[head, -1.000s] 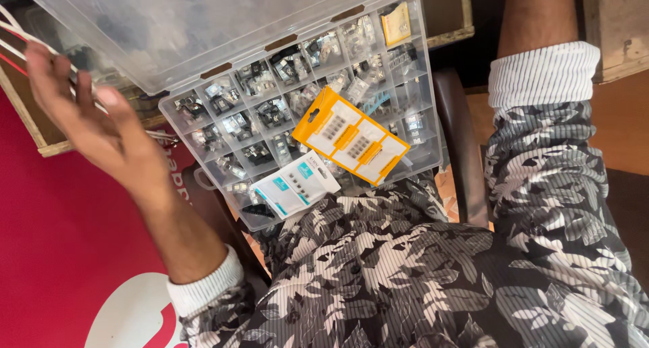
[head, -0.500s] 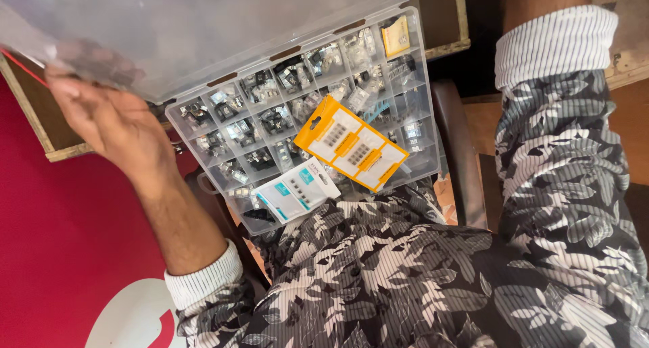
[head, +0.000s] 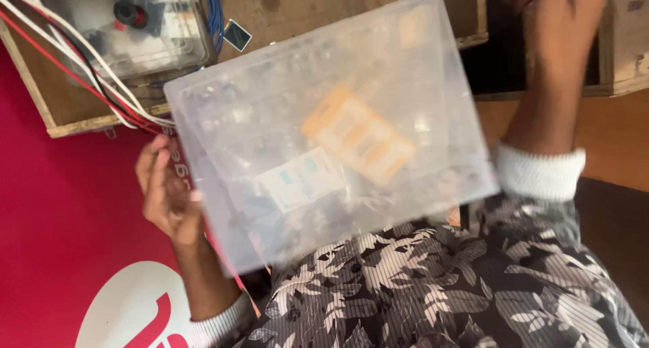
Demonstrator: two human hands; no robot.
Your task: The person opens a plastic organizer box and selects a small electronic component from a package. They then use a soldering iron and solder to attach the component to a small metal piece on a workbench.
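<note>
A clear plastic organiser box point(head: 270, 118) lies across my lap with its frosted lid down over the compartments. An orange packet point(head: 358, 135) and a white-and-teal packet point(head: 301, 179) show blurred through the lid. My left hand point(head: 162, 192) is at the box's left edge, with the fingers curled against the lid's rim. My right hand point(head: 564, 23) is raised above the box's right side, blurred and partly cut off by the top of the frame, touching nothing that I can see. Both arms wear a patterned shirt with white ribbed cuffs.
A wooden tray point(head: 61, 111) at the upper left holds a clear-cased device point(head: 128, 23) with red, white and blue wires. A small dark card point(head: 237, 35) lies beside it. A red and white surface point(head: 61, 240) lies to my left. A wooden crate point(head: 625, 44) stands at the right.
The lid, held up and open before, has swung down over the box. My left hand came down with it. My right hand has risen into view at the upper right.
</note>
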